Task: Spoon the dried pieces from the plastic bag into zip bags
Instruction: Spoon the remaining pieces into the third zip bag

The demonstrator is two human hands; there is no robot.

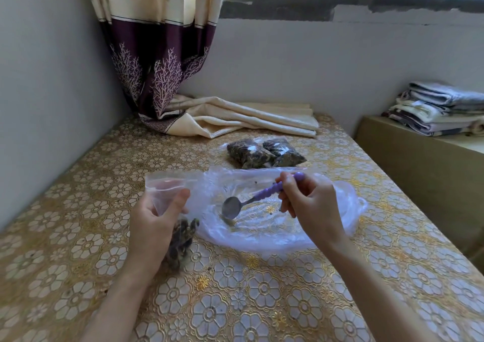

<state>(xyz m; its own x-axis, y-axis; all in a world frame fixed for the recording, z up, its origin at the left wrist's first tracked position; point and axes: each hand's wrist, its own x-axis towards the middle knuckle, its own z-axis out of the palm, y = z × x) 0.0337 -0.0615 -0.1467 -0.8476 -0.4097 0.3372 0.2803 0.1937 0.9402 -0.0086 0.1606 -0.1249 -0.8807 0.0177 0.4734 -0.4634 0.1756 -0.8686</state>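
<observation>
A table (78,237) in flowered gold cloth carries a plastic bag (262,231), two filled zip bags (264,153), and a curtain end (235,119).

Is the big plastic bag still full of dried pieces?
No: the plastic bag lies nearly flat, with only a few crumbs by the spoon held in the right hand.

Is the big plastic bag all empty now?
Nearly empty. The big plastic bag lies flat with only crumbs near the spoon.
</observation>
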